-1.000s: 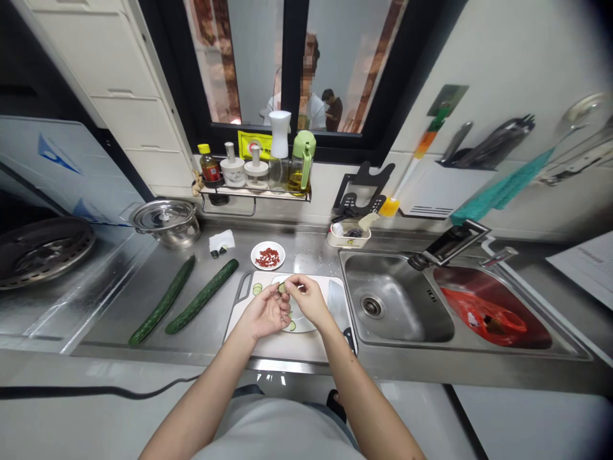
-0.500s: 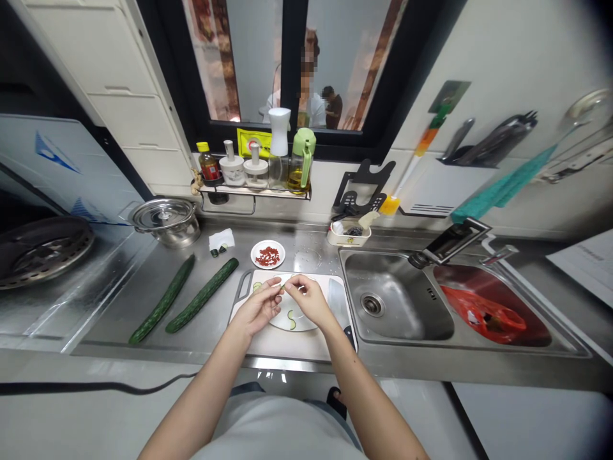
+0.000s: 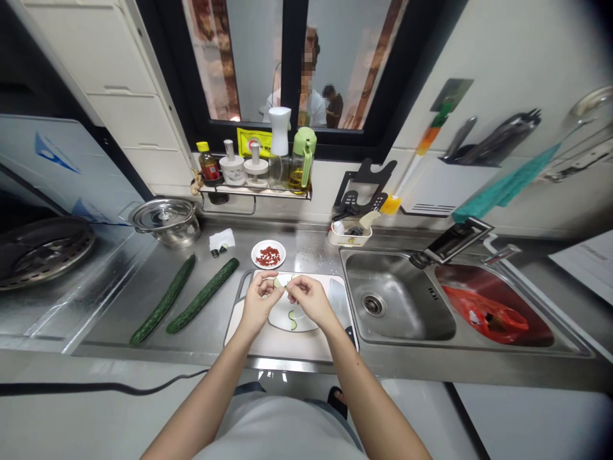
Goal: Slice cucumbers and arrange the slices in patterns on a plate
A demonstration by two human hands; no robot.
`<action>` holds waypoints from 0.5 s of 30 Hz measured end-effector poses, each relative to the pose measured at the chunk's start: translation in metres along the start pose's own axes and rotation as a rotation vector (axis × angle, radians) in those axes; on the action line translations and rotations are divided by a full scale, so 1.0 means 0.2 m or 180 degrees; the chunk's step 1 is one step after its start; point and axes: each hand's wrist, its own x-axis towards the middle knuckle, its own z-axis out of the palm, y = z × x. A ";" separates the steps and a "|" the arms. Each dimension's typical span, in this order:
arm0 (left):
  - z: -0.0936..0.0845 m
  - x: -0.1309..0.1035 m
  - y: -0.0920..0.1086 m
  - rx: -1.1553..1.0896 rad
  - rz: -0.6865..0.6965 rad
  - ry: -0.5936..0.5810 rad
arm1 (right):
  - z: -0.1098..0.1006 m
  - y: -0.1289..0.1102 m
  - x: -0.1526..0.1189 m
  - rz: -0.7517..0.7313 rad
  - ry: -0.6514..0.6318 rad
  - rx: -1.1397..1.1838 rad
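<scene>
In the centre of the frame, the person's left hand point(image 3: 261, 298) pinches a thin pale-green cucumber slice point(image 3: 276, 282) between thumb and fingers. Just beside it, the right hand point(image 3: 309, 298) has its thumb and fingertips drawn together; whether they grasp anything cannot be told. Both hands are above a round white plate point(image 3: 281, 319), on which dark-edged, pale-green cucumber pieces point(image 3: 292, 321) form an S-like curve. The plate rests on a pale rectangular cutting board with a grey handle point(image 3: 268, 346), lower centre of the frame. A broad-bladed metal knife with a black handle point(image 3: 338, 297) lies along the board's right side.

Left of centre, two long dark-green whole cucumbers point(image 3: 204, 296) lie slantwise on the stainless-steel counter point(image 3: 110, 326). Above the board in the frame sits a small round white dish of chopped red pieces point(image 3: 268, 254), with a crumpled white tissue point(image 3: 221, 239) to its left. At right is a stainless-steel sink point(image 3: 407, 322); a red plastic bag point(image 3: 493, 319) lies in its right-hand basin.
</scene>
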 end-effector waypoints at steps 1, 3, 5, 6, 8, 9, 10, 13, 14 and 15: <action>0.00 0.00 0.00 0.0125 0.0126 0.0043 | 0.00 0.00 0.00 0.0022 0.0009 0.0023; 0.01 -0.01 0.00 0.0343 0.0359 0.0150 | 0.00 -0.01 0.00 0.0056 0.0017 0.0075; 0.02 -0.02 0.01 0.0529 0.0554 0.0258 | 0.00 -0.02 0.00 0.0102 0.0025 0.0109; 0.03 -0.02 0.01 0.0621 0.0634 0.0300 | 0.00 -0.02 0.00 0.0130 0.0035 0.0118; 0.03 -0.03 0.02 0.0819 0.0765 0.0359 | 0.00 -0.02 0.00 0.0190 0.0060 0.0122; 0.03 -0.03 0.02 0.0924 0.0820 0.0382 | 0.00 -0.02 0.00 0.0220 0.0069 0.0119; 0.03 -0.03 0.02 0.1027 0.0867 0.0407 | 0.00 -0.02 0.00 0.0246 0.0077 0.0120; 0.03 -0.04 0.00 0.1304 0.1000 0.0490 | 0.00 -0.02 0.00 0.0308 0.0095 0.0124; 0.03 -0.04 0.00 0.1386 0.1042 0.0516 | 0.00 -0.02 0.00 0.0325 0.0102 0.0121; 0.03 -0.03 -0.01 0.1461 0.1083 0.0533 | 0.00 -0.02 0.00 0.0339 0.0112 0.0114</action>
